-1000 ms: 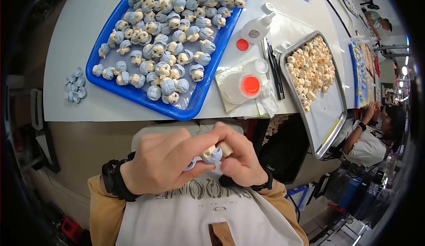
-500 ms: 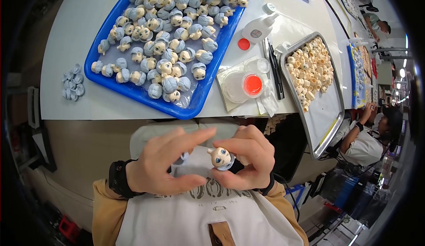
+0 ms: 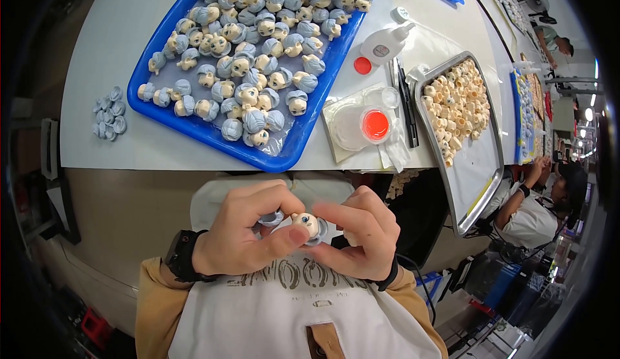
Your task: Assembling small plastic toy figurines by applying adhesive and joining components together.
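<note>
A small doll head with a painted face and a grey-blue hair piece sits between my two hands above my lap. My left hand pinches it, with the thumb across the lower face. A loose grey-blue hair piece is tucked in the fingers of that same hand. From the other side, my right hand has its thumb under the head's hair and its index finger, slightly blurred, close above it. The head's back is hidden.
On the white table stands a blue tray full of haired doll heads. Loose hair pieces lie left. Rightward are a white bottle, a tub with red contents, black pens and a metal tray of bare heads.
The doll head has moved slightly left and turned. My left hand, apart from it before, now closes its thumb and fingers on it. My right index finger has shifted.
</note>
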The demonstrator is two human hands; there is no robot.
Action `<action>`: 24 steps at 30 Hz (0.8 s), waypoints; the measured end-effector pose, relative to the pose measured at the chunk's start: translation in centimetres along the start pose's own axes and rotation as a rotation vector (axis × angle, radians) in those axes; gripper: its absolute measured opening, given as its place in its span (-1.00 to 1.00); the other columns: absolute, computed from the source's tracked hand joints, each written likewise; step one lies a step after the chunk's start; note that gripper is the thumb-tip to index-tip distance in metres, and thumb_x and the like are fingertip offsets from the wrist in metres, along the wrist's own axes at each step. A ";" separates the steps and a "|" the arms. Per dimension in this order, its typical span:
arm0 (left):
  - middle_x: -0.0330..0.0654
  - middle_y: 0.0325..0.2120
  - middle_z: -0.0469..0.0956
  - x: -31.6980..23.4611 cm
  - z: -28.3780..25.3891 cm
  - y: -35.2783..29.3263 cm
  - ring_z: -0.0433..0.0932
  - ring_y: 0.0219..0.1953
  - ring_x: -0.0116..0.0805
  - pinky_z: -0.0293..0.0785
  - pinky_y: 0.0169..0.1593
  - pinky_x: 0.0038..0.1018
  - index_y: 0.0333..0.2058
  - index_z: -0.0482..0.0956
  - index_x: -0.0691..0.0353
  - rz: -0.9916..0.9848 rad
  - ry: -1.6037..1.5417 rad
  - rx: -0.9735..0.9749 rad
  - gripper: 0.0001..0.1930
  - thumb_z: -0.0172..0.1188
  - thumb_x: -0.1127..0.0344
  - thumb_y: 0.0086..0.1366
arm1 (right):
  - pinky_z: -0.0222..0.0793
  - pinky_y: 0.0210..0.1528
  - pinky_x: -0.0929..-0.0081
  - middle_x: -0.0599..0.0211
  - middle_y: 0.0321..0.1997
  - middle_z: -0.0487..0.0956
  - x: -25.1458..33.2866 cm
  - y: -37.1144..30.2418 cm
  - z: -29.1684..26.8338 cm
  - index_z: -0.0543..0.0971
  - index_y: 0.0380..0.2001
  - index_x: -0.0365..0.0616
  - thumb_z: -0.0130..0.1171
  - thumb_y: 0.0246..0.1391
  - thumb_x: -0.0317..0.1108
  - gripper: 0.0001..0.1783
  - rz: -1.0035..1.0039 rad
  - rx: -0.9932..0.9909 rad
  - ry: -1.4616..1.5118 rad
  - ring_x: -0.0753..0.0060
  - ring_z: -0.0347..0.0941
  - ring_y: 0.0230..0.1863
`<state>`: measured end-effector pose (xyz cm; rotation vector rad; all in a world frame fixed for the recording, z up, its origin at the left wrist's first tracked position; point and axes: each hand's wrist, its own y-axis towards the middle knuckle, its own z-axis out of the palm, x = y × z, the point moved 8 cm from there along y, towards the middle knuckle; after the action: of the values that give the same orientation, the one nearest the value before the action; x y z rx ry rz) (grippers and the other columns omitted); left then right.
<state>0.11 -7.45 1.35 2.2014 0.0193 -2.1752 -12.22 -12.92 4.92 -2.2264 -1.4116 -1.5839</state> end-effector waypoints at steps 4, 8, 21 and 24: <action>-0.20 -0.58 0.36 0.3 0.2 0.1 0.30 -0.59 -0.41 0.17 -0.53 -0.51 -0.45 0.46 0.28 0.014 0.046 0.081 -0.67 0.19 0.09 0.26 | 0.11 -0.61 0.46 0.38 -0.58 0.38 -0.2 0.1 0.0 0.59 -0.19 -0.24 0.41 -0.32 -0.39 -0.51 0.000 0.032 0.029 0.39 0.23 -0.64; -0.17 -0.58 0.33 0.2 0.5 0.2 0.29 -0.59 -0.34 0.18 -0.54 -0.46 -0.46 0.44 0.29 0.018 0.087 0.140 -0.66 0.16 0.09 0.28 | 0.12 -0.58 0.44 0.35 -0.58 0.37 -0.5 0.0 0.3 0.59 -0.18 -0.27 0.39 -0.25 -0.36 -0.54 0.032 0.113 0.034 0.35 0.23 -0.61; -0.12 -0.61 0.31 -0.3 0.7 0.0 0.30 -0.61 -0.20 0.21 -0.53 -0.40 -0.50 0.41 0.30 0.100 0.154 0.030 -0.64 0.10 0.11 0.33 | 0.08 -0.58 0.52 0.42 -0.61 0.32 -0.9 -0.2 0.5 0.60 -0.19 -0.29 0.32 -0.11 -0.28 -0.60 -0.019 0.071 0.051 0.47 0.19 -0.59; -0.15 -0.60 0.34 0.2 0.5 -0.1 0.31 -0.60 -0.28 0.20 -0.53 -0.44 -0.48 0.43 0.29 0.080 0.063 0.057 -0.63 0.14 0.07 0.30 | 0.15 -0.55 0.43 0.33 -0.56 0.37 -0.8 -0.1 0.5 0.58 -0.16 -0.30 0.36 -0.20 -0.34 -0.54 0.015 0.112 0.059 0.31 0.25 -0.59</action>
<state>-0.41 -7.35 1.12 2.2586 -0.1272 -2.0897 -11.91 -13.08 4.03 -2.1059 -1.4271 -1.5131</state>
